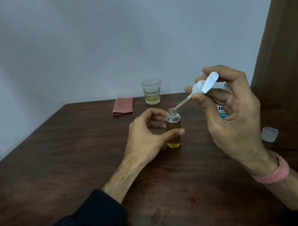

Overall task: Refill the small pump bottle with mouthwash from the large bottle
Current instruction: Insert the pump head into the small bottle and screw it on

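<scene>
- I see the dark wooden table (76, 171) carrying everything
- My right hand (235, 120) pinches the white pump head (205, 85), its tube tip at the bottle mouth
- My left hand (148, 138) curls around the small pump bottle (173, 128), upright, mostly full of amber liquid
- The large bottle (221, 111) sits mostly hidden behind my right hand
- A glass (152, 91) and folded red cloth (122, 105) stand at the far edge
- A clear cap (269, 133) lies to the right

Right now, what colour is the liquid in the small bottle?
Amber-yellow, seen in the small bottle through clear glass in the head view.
</scene>
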{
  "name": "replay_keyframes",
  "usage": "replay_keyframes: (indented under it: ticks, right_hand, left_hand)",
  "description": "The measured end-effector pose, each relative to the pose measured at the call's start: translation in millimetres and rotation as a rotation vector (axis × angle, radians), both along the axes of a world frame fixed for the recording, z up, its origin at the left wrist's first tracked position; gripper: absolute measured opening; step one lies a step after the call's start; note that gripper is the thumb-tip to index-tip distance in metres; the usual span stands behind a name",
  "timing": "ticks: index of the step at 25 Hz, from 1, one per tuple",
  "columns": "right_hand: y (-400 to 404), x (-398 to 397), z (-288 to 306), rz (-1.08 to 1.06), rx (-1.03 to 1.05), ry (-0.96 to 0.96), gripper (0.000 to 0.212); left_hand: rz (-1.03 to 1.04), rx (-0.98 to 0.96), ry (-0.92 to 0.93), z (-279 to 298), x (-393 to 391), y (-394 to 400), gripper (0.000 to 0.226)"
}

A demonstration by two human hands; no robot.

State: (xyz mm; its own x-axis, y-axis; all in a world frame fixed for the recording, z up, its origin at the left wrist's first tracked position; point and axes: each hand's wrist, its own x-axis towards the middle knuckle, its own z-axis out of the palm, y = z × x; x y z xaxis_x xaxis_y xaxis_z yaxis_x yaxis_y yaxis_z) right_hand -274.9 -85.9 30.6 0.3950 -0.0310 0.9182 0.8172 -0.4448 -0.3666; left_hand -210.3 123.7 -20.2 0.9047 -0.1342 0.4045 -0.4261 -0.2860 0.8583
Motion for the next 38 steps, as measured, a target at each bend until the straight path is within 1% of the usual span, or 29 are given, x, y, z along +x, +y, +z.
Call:
replay_keyframes:
  ticks: [7, 10, 12, 15, 17, 19, 21, 23, 26, 28, 31, 33, 36, 38]
  right_hand:
    - [1, 3, -4, 0.053, 0.007, 0.14, 0.045]
    - [2, 7, -6, 0.037, 0.001, 0.214, 0.039]
    - [3, 10, -9, 0.037, 0.023, 0.298, 0.032]
    - [2, 15, -15, 0.037, 0.048, 0.464, 0.027]
    - [1, 16, -18, 0.068, 0.069, 0.55, 0.032]
    - [1, 18, -21, 0.124, 0.096, 0.609, 0.041]
    - [3, 21, -23, 0.221, 0.134, 0.639, 0.042]
    - [3, 26, -27, 0.294, 0.164, 0.66, 0.035]
    - [2, 32, -34, 0.243, 0.141, 0.646, 0.027]
    - [2, 34, -38, 0.234, 0.182, 0.644, 0.024]
    - [3, 32, -39, 0.278, 0.281, 0.664, 0.037]
    - [3, 30, -39, 0.301, 0.279, 0.667, 0.043]
    - [5, 30, -39, 0.336, 0.235, 0.67, 0.035]
    - [5, 31, -40, 0.346, 0.26, 0.675, 0.035]
  left_hand:
    - [-0.096, 0.004, -0.017, -1, -3, -2, 0.06]
    - [-0.14, -0.004, -0.021, -2, -3, -2, 0.06]
    - [-0.172, -0.01, -0.022, -2, -4, -3, 0.06]
    - [-0.203, -0.007, -0.029, -3, -4, -4, 0.059]
    - [-0.21, -0.002, -0.042, -3, -3, -3, 0.056]
    - [-0.209, -0.001, -0.048, -4, -3, -3, 0.056]
    - [-0.2, -0.007, -0.039, -5, -3, -2, 0.057]
    - [-0.201, -0.005, -0.03, -6, 0, -1, 0.058]
    - [-0.213, 0.0, -0.024, -7, 1, -1, 0.056]
    - [-0.211, -0.002, -0.021, -8, 2, 0, 0.056]
    - [-0.22, -0.016, -0.007, -9, 4, 0, 0.057]
    - [-0.226, -0.018, -0.011, -10, 4, 0, 0.057]
    - [-0.228, -0.026, -0.019, -10, 4, -1, 0.057]
    - [-0.218, -0.029, -0.021, -10, 3, -1, 0.057]
